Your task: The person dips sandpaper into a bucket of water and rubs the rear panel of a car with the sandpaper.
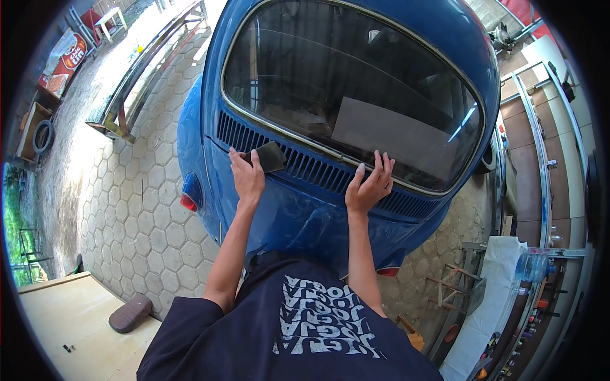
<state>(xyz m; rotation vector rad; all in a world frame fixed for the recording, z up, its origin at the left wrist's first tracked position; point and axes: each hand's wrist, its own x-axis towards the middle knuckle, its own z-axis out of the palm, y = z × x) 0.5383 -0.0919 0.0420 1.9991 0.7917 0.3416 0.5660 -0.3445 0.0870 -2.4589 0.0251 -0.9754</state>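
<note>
The back of a blue rounded car (273, 216) is in front of me, with a slotted vent grille (311, 170) below its rear window (305, 70). My left hand (248, 178) is over the left part of the grille, fingers and thumb apart. Next to its thumb is a dark, flat rectangular piece (271, 157), overlapping the grille; what it is I cannot make out. The thumb meets its edge in view, and no grip on it shows. Near the window's lower edge, my right hand (370, 187) has its fingers spread with nothing in them.
A pale bench top (70, 330) at lower left carries a brown padded seat (130, 313). Hexagonal pavers (140, 222) cover the ground on the left. A long metal-framed bench (136, 76) stands far left. Right are a white-covered surface (486, 298), plastic bottles (534, 267) and metal racks (540, 152).
</note>
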